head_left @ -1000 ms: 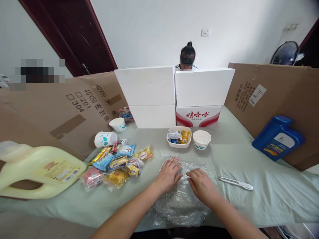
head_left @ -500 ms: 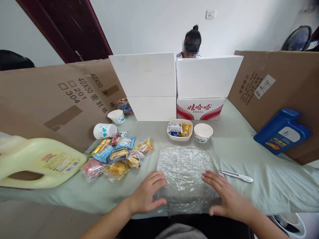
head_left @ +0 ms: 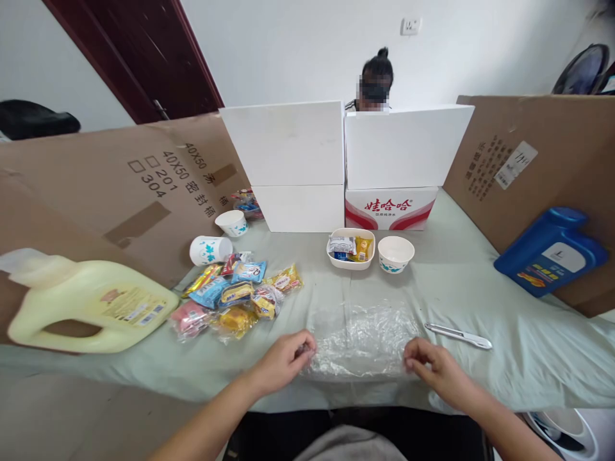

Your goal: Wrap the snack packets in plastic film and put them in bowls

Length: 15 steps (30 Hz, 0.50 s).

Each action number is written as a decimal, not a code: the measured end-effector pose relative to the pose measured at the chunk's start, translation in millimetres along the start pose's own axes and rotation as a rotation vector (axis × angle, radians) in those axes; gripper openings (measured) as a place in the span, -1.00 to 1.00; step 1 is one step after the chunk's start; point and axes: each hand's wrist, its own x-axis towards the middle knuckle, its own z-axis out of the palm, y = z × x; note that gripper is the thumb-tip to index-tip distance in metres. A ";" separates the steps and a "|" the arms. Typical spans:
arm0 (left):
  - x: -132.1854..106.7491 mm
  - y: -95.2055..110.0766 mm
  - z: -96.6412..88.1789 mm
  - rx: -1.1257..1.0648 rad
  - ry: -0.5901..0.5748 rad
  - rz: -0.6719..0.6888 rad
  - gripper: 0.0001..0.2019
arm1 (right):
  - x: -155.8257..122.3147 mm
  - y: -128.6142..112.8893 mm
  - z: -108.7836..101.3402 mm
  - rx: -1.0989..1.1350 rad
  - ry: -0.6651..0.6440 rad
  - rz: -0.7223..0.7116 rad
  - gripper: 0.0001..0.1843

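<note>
A crumpled clear plastic bag (head_left: pixel 362 339) lies on the green cloth near the table's front edge. My left hand (head_left: pixel 283 362) pinches its near left corner with closed fingers. My right hand (head_left: pixel 432 371) pinches its near right corner in the same way. The near part of the bag looks folded up toward the middle.
A pile of snack packets (head_left: pixel 235 298) lies to the left, with a yellow jug (head_left: pixel 91 304) beyond it. A white tray of packets (head_left: pixel 350 248) and a paper bowl (head_left: pixel 395 254) stand behind the bag. A utility knife (head_left: pixel 459 335) lies at right, a blue jug (head_left: pixel 550 250) further right. Cardboard walls (head_left: pixel 120 186), white foam boxes (head_left: pixel 288 166); a person sits behind them.
My hands went from flat on the bag's middle out to its near corners and closed on them. The bag's near edge has come up and over.
</note>
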 end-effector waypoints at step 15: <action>71.8 -19.3 44.1 0.385 0.413 -0.178 -0.64 | 37.6 33.1 20.9 -0.514 0.567 0.051 -0.54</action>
